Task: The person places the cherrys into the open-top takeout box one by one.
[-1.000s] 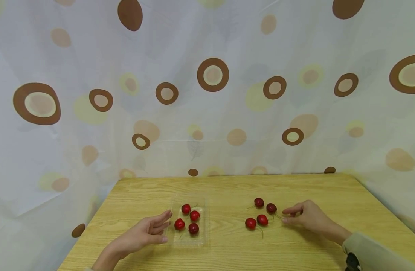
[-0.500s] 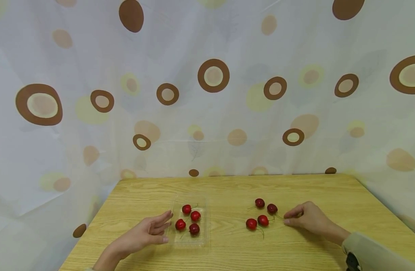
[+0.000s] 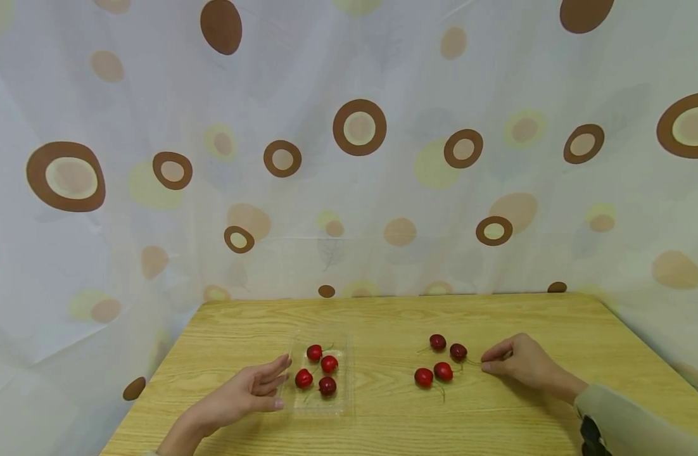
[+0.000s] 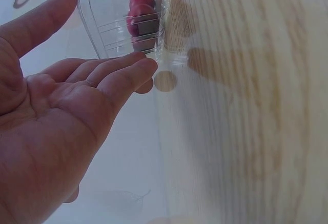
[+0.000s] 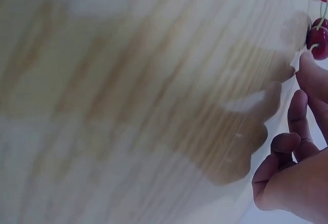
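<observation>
On the left of the head view lies a clear plastic box [image 3: 339, 404] with several red cherries [image 3: 329, 364] in it. My left hand [image 3: 243, 394] is beside the box's left side, fingers loosely extended. In the left wrist view its thumb and fingertips reach the box wall [image 4: 102, 21]; firm contact is hard to judge. To the right, several cherries with stems lie loose on the table, among them a dark cherry [image 3: 458, 352]. My right hand [image 3: 526, 362] pinches the end of that cherry's thin stem between thumb and index finger. The cherry rests on the wood.
The wooden table [image 3: 383, 437] runs back to a patterned curtain [image 3: 406, 266] that also hangs at both sides. Between the box and the loose cherries is a stretch of table. A red cherry [image 3: 424, 377] lies at the near left of the loose group.
My right thumb and index finger have come together on the stem, and the hand has shifted slightly right. The left hand stays in place. The cherries keep about the same positions.
</observation>
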Demonstrator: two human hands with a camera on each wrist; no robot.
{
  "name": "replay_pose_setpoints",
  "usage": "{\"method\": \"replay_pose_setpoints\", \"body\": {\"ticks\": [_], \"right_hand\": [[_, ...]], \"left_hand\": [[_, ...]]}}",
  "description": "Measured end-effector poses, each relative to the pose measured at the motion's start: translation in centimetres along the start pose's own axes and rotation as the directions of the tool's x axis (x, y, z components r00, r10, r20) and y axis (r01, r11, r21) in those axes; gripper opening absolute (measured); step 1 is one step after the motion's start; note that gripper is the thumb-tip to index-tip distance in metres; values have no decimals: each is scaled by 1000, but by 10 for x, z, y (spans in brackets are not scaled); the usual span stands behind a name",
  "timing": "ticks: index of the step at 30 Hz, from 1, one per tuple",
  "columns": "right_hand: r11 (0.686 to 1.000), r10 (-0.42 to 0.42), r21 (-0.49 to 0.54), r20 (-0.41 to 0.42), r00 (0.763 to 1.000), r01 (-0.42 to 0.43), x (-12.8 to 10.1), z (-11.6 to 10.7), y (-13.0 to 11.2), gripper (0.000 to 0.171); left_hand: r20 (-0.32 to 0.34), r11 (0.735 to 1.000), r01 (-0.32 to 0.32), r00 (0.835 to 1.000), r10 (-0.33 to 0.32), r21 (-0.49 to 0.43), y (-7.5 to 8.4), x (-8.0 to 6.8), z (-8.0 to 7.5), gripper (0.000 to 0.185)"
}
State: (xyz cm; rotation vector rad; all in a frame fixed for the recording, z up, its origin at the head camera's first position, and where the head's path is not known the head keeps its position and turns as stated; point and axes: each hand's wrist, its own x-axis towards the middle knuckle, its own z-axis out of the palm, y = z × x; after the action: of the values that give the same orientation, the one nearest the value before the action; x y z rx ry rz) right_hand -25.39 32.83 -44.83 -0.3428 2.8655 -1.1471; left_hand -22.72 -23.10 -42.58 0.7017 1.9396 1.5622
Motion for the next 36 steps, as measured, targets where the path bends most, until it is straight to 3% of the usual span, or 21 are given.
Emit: {"method": "replay_pose_setpoints", "body": {"ticks": [6,18,22,36], "right_hand": [[999,2,38,31,1000,-3,6,0,3,28],[997,-49,63,27,998,48,14,0,11,21],[993,-99,67,41,994,96,18,-2,10,21],[990,-133,67,93,987,127,25,-6,15,12]], "left_hand": [[6,1000,-7,1000,7,-15,0,0,-1,80],[12,1000,-9,1000,9,-13,0,-2,0,81],[8,1000,-9,1000,9,-10,1,-2,0,81],[-5,1000,2,1000,-2,-15,1,-1,0,81]]}}
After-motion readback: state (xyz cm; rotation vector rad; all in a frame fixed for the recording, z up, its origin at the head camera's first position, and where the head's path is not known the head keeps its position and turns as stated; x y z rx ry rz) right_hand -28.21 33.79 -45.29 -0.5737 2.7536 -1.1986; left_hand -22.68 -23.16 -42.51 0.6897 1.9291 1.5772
